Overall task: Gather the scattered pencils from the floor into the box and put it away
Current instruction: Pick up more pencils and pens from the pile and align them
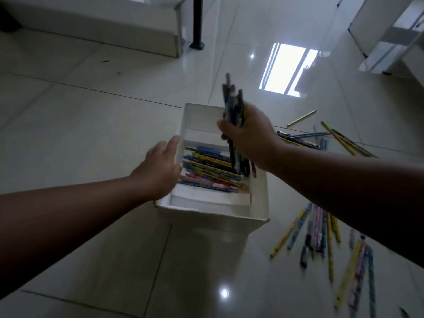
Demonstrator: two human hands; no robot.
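A white cardboard box (213, 215) stands open on the tiled floor at the centre. Several coloured pencils (206, 171) lie flat inside it. My right hand (250, 136) grips a bundle of pencils (234, 104) upright, their lower ends down in the box. My left hand (160, 171) rests with straight fingers against the box's left wall. More scattered pencils (321, 235) lie on the floor to the right of the box, and another group of pencils (332, 138) lies further back beyond my right forearm.
A white low cabinet (103, 26) and a black post (197, 21) stand at the back left. White furniture (387, 42) stands at the back right. Glossy floor tiles (91, 125) reflect a window.
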